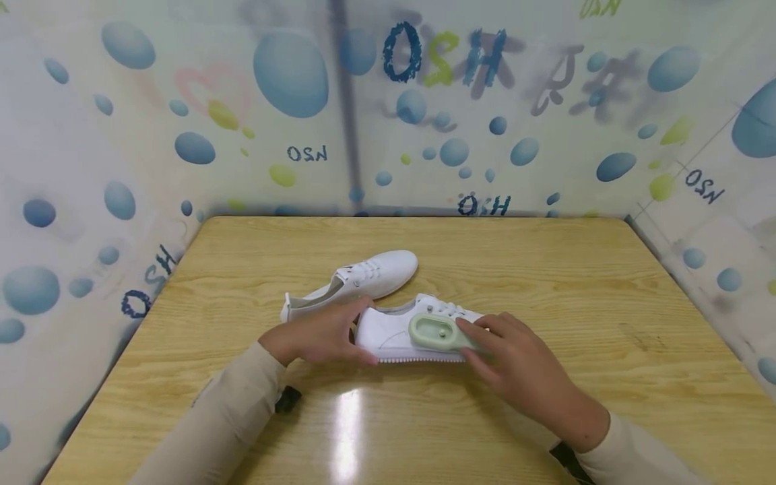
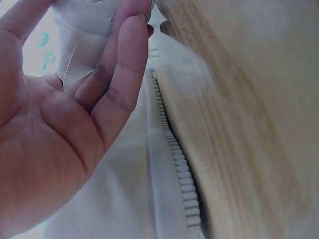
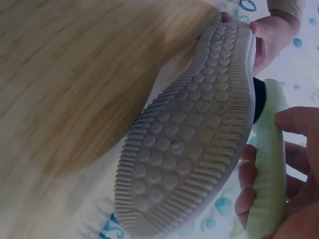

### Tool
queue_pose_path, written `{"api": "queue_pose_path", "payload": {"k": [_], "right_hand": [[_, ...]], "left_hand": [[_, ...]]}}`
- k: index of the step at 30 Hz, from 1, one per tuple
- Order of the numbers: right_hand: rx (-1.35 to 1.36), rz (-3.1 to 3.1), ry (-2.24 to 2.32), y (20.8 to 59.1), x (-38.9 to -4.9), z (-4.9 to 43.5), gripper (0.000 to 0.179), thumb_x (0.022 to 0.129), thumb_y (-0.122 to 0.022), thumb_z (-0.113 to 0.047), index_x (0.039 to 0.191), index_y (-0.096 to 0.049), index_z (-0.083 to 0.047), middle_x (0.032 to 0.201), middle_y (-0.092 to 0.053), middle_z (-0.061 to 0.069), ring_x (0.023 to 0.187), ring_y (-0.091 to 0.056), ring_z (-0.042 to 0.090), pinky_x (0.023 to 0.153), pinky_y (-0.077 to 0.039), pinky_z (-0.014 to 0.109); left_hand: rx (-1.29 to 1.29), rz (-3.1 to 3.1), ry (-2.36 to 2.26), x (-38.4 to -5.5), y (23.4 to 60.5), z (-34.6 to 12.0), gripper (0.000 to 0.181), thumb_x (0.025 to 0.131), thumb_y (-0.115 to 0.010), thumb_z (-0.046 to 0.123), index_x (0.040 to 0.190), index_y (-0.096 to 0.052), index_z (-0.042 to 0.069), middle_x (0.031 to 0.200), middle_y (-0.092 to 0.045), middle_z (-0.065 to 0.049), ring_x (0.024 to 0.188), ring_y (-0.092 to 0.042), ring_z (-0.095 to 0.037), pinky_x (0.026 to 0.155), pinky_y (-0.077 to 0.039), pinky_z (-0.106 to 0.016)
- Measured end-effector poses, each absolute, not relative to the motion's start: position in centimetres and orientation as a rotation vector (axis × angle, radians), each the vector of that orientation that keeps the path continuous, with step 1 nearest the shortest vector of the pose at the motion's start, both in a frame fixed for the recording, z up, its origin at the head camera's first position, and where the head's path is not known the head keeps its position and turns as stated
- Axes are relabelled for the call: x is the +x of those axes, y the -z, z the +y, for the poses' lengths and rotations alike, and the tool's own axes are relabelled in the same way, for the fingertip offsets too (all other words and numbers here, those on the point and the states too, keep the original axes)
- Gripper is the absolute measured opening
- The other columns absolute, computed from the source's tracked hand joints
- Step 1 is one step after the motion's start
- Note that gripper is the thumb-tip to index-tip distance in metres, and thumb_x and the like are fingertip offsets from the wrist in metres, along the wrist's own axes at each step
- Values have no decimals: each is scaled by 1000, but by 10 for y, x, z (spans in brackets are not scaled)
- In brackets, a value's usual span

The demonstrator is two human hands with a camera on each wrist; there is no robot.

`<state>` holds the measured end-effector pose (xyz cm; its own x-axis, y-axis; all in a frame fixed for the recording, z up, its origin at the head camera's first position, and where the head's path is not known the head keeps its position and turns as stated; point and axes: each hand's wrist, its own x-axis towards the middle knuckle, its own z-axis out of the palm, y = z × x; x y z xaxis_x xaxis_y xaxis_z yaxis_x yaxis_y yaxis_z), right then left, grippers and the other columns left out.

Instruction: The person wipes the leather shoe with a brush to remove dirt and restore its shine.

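While left hand grips white laced shoe, right hand grasps green brush. Studded sole shows only in right wrist view.

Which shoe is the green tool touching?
The nearer shoe, heel gripped by the left hand; the right hand holds the tool against its side. No tool touches the farther shoe.

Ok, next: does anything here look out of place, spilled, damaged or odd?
No clear spill or damage shows around the held white shoe or green brush. The oddity is behind: the large lettering on the back wall looks mirrored, like H2O backwards.
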<state>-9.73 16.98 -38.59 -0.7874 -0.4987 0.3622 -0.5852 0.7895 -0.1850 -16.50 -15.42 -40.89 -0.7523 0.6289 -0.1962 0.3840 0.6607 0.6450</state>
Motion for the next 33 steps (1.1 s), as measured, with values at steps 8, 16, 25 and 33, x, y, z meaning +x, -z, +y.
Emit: {"api": "queue_pose_path", "payload": {"k": [8,16,25,33], "right_hand": [[786,-2677,-394,386,-93,189,47,83,-81,-23,127,-69,-12,101,-68,3,93,-62,17,74,-55,37],[684,-2682,-380,380,-84,219,47,79,-82,-16,125,-70,-11,99,-69,4,91,-65,21,71,-55,42],[733,-2681,-444,382,-88,205,46,82,-81,-19,126,-70,-14,101,-68,3,94,-64,19,73,-56,40],[816,-2640,-446,387,-91,184,47,81,-82,-23,125,-71,-13,100,-69,2,90,-61,14,71,-55,35]], "left_hand": [[774,2471,-825,-165,407,-155,74,76,-85,49,129,-47,14,110,-58,4,96,-55,-12,84,-46,-30],[807,2478,-790,-168,408,-154,72,77,-83,52,125,-47,12,106,-57,3,94,-54,-13,84,-46,-31],[794,2481,-786,-167,409,-156,75,77,-82,52,128,-46,12,108,-57,2,96,-54,-13,84,-45,-31],[789,2472,-798,-165,409,-154,74,76,-83,53,125,-46,13,106,-56,2,94,-54,-13,83,-46,-31]]}}
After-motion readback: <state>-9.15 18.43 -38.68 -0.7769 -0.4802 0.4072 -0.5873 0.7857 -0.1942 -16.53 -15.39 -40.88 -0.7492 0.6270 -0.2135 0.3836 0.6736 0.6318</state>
